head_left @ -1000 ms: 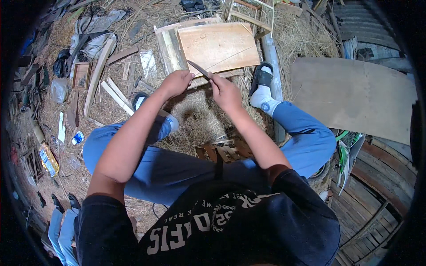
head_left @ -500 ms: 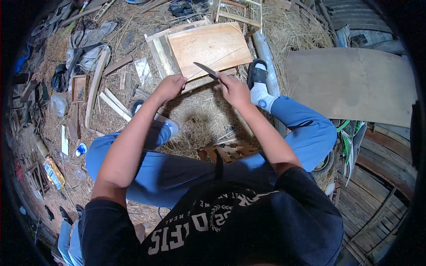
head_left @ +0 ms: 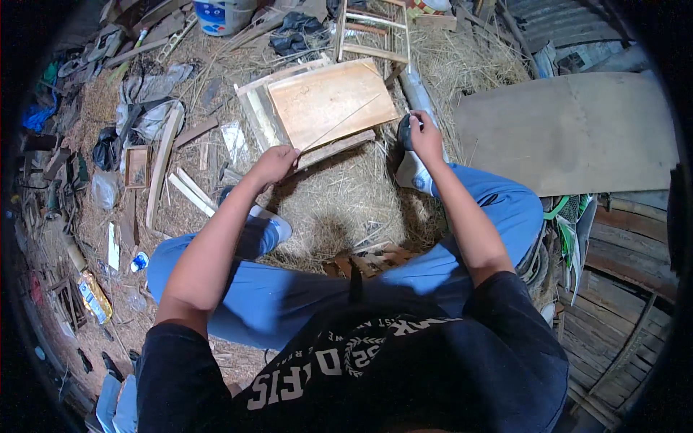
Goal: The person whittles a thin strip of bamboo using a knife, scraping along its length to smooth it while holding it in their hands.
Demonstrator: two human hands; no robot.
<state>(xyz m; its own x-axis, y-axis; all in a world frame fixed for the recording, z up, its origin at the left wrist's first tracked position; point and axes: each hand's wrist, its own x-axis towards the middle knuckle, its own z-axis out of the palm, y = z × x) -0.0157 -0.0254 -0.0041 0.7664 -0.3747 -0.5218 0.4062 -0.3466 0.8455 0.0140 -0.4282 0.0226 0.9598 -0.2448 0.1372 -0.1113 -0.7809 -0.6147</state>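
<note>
My left hand (head_left: pixel 276 162) pinches a thin wooden sliver (head_left: pixel 339 119) at the near-left corner of a pale rectangular board (head_left: pixel 314 94); the sliver runs diagonally up to the right across it. That board lies on other planks (head_left: pixel 256 119) in front of me. My right hand (head_left: pixel 426 138) is closed on the knife (head_left: pixel 414 121) beside the board's right end, above my right foot; the blade is now mostly hard to make out.
Straw and wood scraps surround me. A large flat sheet (head_left: pixel 563 133) lies at right, a wooden frame (head_left: pixel 372 54) behind the board, and a bucket (head_left: pixel 220 14) farther back. Long strips (head_left: pixel 164 166) lie at left. Another person's blue-clad legs (head_left: pixel 115 397) show at lower left.
My right hand has moved rightward, away from my left, turning the knife from lying slanted over the board. The view has shifted, so the board and left hand appear slightly displaced.
</note>
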